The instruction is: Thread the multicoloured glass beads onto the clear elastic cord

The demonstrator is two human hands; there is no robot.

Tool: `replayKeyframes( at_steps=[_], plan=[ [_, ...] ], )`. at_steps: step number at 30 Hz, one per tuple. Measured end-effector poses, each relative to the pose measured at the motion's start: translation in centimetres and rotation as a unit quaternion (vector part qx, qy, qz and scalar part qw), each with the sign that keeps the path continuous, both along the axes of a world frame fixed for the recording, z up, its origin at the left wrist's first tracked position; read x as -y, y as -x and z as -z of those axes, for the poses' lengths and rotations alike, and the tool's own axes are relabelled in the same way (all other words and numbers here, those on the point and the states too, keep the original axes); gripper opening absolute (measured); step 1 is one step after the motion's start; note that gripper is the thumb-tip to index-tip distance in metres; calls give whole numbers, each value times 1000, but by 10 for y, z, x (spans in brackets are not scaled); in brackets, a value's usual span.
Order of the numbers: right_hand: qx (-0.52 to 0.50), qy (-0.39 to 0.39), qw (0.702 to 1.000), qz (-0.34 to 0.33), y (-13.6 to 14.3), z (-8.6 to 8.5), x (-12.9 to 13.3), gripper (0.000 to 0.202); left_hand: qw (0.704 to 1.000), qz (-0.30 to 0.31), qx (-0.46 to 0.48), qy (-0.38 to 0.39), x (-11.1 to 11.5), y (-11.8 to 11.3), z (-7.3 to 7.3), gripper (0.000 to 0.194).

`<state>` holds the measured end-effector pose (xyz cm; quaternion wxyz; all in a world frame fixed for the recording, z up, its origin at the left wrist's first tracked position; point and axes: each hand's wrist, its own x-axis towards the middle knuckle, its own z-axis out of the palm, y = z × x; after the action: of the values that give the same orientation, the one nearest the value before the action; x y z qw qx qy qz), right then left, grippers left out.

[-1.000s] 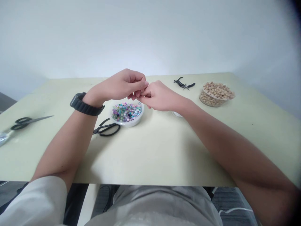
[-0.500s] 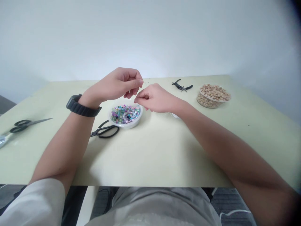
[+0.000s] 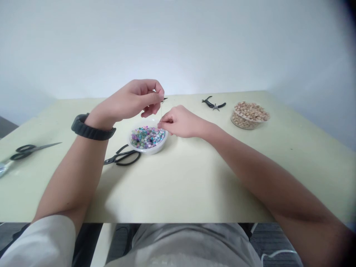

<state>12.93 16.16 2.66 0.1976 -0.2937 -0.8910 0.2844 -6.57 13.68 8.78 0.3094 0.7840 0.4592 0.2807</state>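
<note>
Plainly, from the head view, we have both hands raised over the middle of the bench [image 3: 178, 185]. Our left hand [image 3: 132, 98] is the higher one, its grip pinched together, thumb against forefinger, on a thin thread [image 3: 161, 111]. The thread runs down to our right hand [image 3: 182, 121], where the grip is likewise clamped on it between thumb and finger. Just beyond the left fingertips a small dark item [image 3: 165, 99] shows, too small for us to name. Below the hands sits a white bowl [image 3: 151, 150] of multicoloured beads [image 3: 147, 138]; our right fingertips hang by its right rim, and we cannot tell whether they touch it. Black-handled scissors [image 3: 112, 159] lie beside the bowl, their blades hidden behind our left forearm, which wears a black wristband [image 3: 93, 129]. Another pair of scissors [image 3: 35, 149] lies well apart at the far left, near a clear packet [image 3: 2, 170]. Beyond our right hand rest small black pliers [image 3: 210, 104], and right of them a clear tub [image 3: 244, 124] heaped with tan pieces [image 3: 251, 110].
</note>
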Motion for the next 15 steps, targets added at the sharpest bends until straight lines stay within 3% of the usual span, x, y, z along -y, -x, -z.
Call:
replayKeyframes(
  at_steps=[15],
  plan=[
    [-33,48,998,5,-2,-13,3,32,998,19,-56,27,-6,7,5,18]
  ],
)
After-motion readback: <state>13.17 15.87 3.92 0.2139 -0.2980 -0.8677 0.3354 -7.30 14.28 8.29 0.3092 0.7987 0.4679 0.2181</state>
